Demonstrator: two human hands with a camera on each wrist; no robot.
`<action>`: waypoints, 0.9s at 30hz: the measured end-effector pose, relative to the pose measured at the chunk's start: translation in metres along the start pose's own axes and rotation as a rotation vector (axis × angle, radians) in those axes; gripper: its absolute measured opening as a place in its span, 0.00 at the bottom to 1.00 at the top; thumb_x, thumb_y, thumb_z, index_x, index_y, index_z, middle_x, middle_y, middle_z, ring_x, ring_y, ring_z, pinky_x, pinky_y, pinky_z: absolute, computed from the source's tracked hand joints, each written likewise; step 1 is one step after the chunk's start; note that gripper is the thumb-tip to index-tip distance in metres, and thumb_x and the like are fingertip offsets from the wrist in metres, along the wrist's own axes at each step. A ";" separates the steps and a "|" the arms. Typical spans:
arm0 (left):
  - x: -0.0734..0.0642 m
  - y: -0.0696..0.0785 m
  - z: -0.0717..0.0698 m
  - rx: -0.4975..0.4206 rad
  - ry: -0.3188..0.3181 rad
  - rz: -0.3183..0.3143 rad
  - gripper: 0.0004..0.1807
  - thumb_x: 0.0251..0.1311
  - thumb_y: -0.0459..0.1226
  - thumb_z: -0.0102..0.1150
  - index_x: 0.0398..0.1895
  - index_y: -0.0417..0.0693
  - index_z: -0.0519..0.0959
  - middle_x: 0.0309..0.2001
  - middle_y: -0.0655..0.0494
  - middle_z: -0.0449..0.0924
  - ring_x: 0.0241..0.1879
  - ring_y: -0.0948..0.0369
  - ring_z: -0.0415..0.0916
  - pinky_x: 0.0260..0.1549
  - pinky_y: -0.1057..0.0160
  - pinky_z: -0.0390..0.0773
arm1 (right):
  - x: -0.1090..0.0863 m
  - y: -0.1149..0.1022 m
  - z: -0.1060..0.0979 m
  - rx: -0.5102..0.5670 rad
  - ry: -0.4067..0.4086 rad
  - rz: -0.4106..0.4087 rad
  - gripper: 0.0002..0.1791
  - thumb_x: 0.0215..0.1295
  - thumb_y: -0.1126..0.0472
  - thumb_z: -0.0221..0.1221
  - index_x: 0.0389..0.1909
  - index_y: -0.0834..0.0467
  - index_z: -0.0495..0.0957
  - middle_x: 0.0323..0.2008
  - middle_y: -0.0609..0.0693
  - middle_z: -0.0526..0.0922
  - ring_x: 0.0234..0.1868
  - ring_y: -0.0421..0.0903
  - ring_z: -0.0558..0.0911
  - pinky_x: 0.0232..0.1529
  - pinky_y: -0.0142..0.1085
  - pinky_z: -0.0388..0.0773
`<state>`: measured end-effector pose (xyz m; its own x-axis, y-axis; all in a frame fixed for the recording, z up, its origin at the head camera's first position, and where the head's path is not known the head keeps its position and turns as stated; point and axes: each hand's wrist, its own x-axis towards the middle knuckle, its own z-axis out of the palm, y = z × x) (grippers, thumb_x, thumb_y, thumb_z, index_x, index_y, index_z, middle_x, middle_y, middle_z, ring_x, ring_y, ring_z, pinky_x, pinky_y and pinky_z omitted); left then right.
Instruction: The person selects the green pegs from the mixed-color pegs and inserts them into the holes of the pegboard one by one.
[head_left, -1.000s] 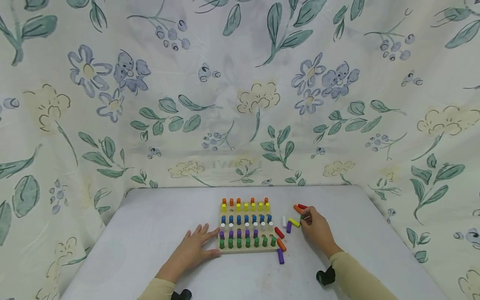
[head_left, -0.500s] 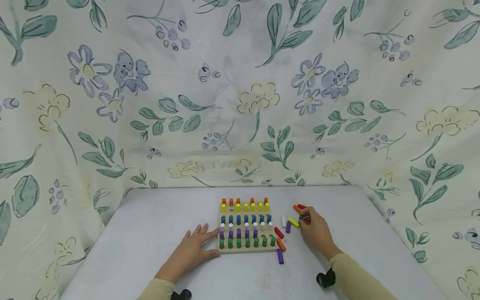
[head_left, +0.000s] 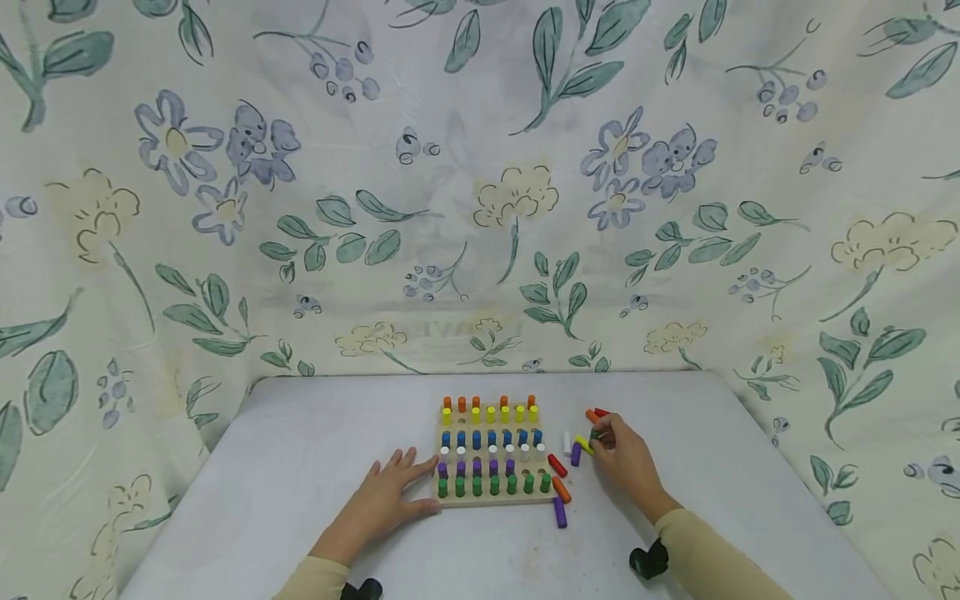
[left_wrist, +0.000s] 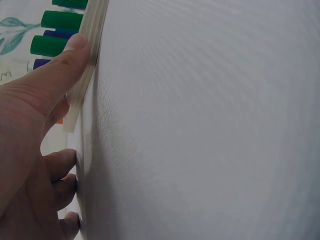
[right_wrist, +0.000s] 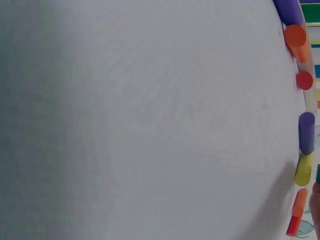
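Observation:
A light wooden pegboard (head_left: 495, 502) stands on the table, holding rows of orange, yellow, blue, white, purple and green pegs, with a few holes bare. My left hand (head_left: 390, 497) lies at its left side with fingers spread. The thumb touches the near left corner, and in the left wrist view the thumb (left_wrist: 75, 52) rests against the board's edge. To the right of the board, my right hand (head_left: 630, 462) pinches a green peg (head_left: 595, 435) between thumb and fingers, over the loose pegs. Only a sliver of that hand enters the right wrist view.
Loose pegs lie right of the board: a white peg (head_left: 567, 443), a yellow peg (head_left: 583, 445), two purple ones, including a near purple peg (head_left: 560, 512), a red peg (head_left: 557, 465), an orange peg (head_left: 561, 489), and another red and orange pair farther back. A floral cloth (head_left: 480, 167) hangs behind the table.
My right hand has shifted slightly left toward the board with the green peg, which now shows more clearly. The left hand and the board have stayed in place.

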<state>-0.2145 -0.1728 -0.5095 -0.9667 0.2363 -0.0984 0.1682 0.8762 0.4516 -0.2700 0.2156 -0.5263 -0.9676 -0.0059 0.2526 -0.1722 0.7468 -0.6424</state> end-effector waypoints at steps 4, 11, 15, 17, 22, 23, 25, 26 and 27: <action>0.000 0.000 0.001 -0.002 -0.003 -0.003 0.43 0.54 0.60 0.70 0.73 0.55 0.72 0.75 0.36 0.60 0.76 0.37 0.51 0.73 0.32 0.45 | -0.001 -0.002 0.001 -0.008 0.003 -0.031 0.12 0.65 0.68 0.65 0.45 0.59 0.74 0.42 0.52 0.84 0.44 0.48 0.84 0.49 0.45 0.86; 0.001 -0.001 0.001 -0.002 -0.010 -0.014 0.44 0.54 0.61 0.70 0.73 0.55 0.72 0.76 0.36 0.60 0.77 0.37 0.50 0.74 0.32 0.44 | -0.008 -0.012 0.002 0.009 -0.026 -0.043 0.13 0.64 0.67 0.68 0.45 0.58 0.75 0.41 0.50 0.83 0.43 0.47 0.84 0.50 0.44 0.85; 0.001 -0.001 0.001 -0.008 -0.012 -0.015 0.44 0.54 0.60 0.70 0.73 0.55 0.72 0.76 0.37 0.60 0.77 0.37 0.50 0.74 0.32 0.44 | -0.010 -0.015 0.003 0.015 -0.039 -0.022 0.12 0.65 0.66 0.67 0.44 0.56 0.74 0.41 0.48 0.83 0.44 0.46 0.83 0.50 0.42 0.86; 0.001 -0.001 0.001 -0.010 -0.011 -0.013 0.44 0.54 0.60 0.70 0.73 0.55 0.72 0.76 0.37 0.60 0.77 0.37 0.50 0.74 0.32 0.44 | -0.011 -0.016 0.003 0.017 -0.045 -0.015 0.12 0.65 0.65 0.67 0.44 0.55 0.74 0.41 0.47 0.82 0.43 0.45 0.83 0.50 0.41 0.86; 0.001 0.000 0.001 -0.008 -0.010 -0.012 0.44 0.54 0.60 0.70 0.73 0.55 0.72 0.76 0.36 0.60 0.77 0.37 0.50 0.74 0.32 0.44 | -0.012 -0.017 0.003 0.026 -0.049 -0.023 0.13 0.65 0.65 0.68 0.45 0.55 0.74 0.40 0.46 0.82 0.44 0.45 0.83 0.50 0.42 0.85; 0.001 0.000 0.000 -0.007 -0.011 -0.014 0.44 0.54 0.60 0.70 0.73 0.55 0.72 0.76 0.36 0.60 0.77 0.37 0.50 0.74 0.32 0.44 | -0.013 -0.017 0.003 0.026 -0.052 -0.023 0.13 0.65 0.65 0.68 0.45 0.55 0.74 0.40 0.46 0.82 0.44 0.44 0.83 0.50 0.42 0.85; 0.001 0.001 -0.001 -0.005 -0.014 -0.017 0.44 0.54 0.60 0.70 0.73 0.55 0.72 0.76 0.36 0.60 0.77 0.37 0.50 0.74 0.32 0.44 | -0.013 -0.018 0.003 0.030 -0.060 -0.022 0.13 0.65 0.65 0.68 0.45 0.55 0.74 0.40 0.46 0.82 0.44 0.44 0.83 0.50 0.42 0.85; 0.000 0.001 -0.001 -0.005 -0.015 -0.017 0.44 0.54 0.60 0.70 0.73 0.55 0.72 0.76 0.36 0.60 0.77 0.37 0.50 0.74 0.32 0.44 | -0.013 -0.018 0.004 0.031 -0.062 -0.022 0.13 0.65 0.65 0.68 0.45 0.54 0.74 0.40 0.46 0.82 0.43 0.44 0.83 0.51 0.41 0.85; 0.000 0.001 -0.001 -0.004 -0.016 -0.017 0.44 0.54 0.60 0.70 0.73 0.55 0.72 0.76 0.36 0.60 0.77 0.37 0.50 0.74 0.32 0.44 | -0.013 -0.019 0.004 0.032 -0.063 -0.023 0.13 0.65 0.65 0.68 0.45 0.54 0.74 0.40 0.45 0.82 0.43 0.44 0.83 0.51 0.41 0.85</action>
<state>-0.2148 -0.1724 -0.5081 -0.9662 0.2281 -0.1201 0.1510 0.8784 0.4534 -0.2547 0.1989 -0.5208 -0.9728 -0.0659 0.2223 -0.1999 0.7241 -0.6601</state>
